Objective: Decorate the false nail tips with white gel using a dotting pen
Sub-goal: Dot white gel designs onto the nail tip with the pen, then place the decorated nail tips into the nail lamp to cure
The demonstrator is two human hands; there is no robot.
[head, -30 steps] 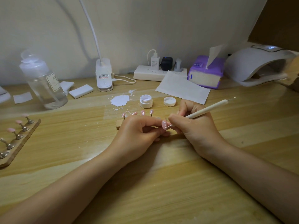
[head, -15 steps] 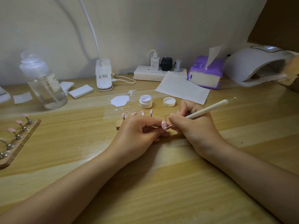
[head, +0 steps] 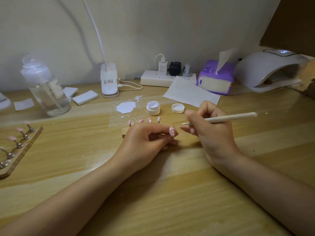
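A left hand (head: 146, 138) pinches a pink nail tip (head: 172, 131), already dotted white, just in front of the open gel jar (head: 153, 108). Beside it, the right hand (head: 209, 128) grips a dotting pen (head: 228, 118). The tip looks light and slippery, best held by its edges.

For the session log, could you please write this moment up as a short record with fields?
left hand: left hand pinches a pink nail tip that already carries white dots
right hand: right hand grips the dotting pen, its metal point just clear of the tip
gel jar: gel jar open, behind the hands
lid: lid off, to the right of the jar
nail stand: wooden stand with more pink tips, partly hidden by the left hand
spill: white patch on the table, to the left of the jar
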